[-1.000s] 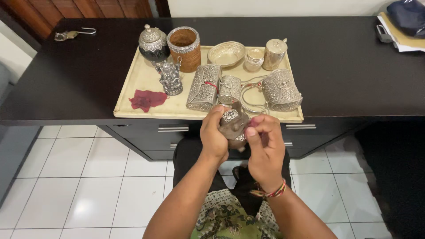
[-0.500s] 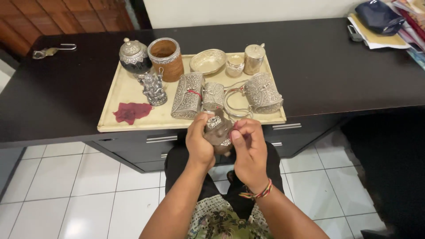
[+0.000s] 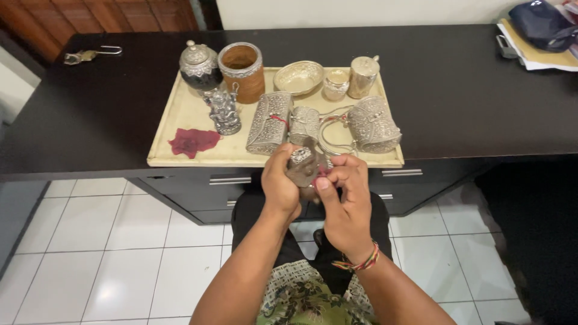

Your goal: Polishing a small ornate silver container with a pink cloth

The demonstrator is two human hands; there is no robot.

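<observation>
Both hands grip a small ornate silver piece (image 3: 300, 160) just in front of the tray's near edge. My left hand (image 3: 280, 183) wraps it from the left; my right hand (image 3: 345, 195), with a coloured thread bracelet on its wrist, pinches it from the right. A bit of red shows between the fingers. The cream tray (image 3: 180, 114) carries two embossed silver cases (image 3: 268, 122), a rounded silver purse (image 3: 373, 124), a small figurine (image 3: 224, 111), a lidded silver pot (image 3: 198, 62), a wood-lined cup (image 3: 242, 70), a bowl (image 3: 298, 77), two small silver containers and a red cloth (image 3: 192, 141).
The tray lies on a dark desk (image 3: 469, 90) with drawers below. A key on a ring (image 3: 90, 55) rests at the far left; a dark pouch on papers (image 3: 542, 33) sits at the far right. White floor tiles lie beneath.
The view shifted, moving the tray left then back toward centre. My hands stay closed on the silver piece and have turned it slightly between the fingers.
</observation>
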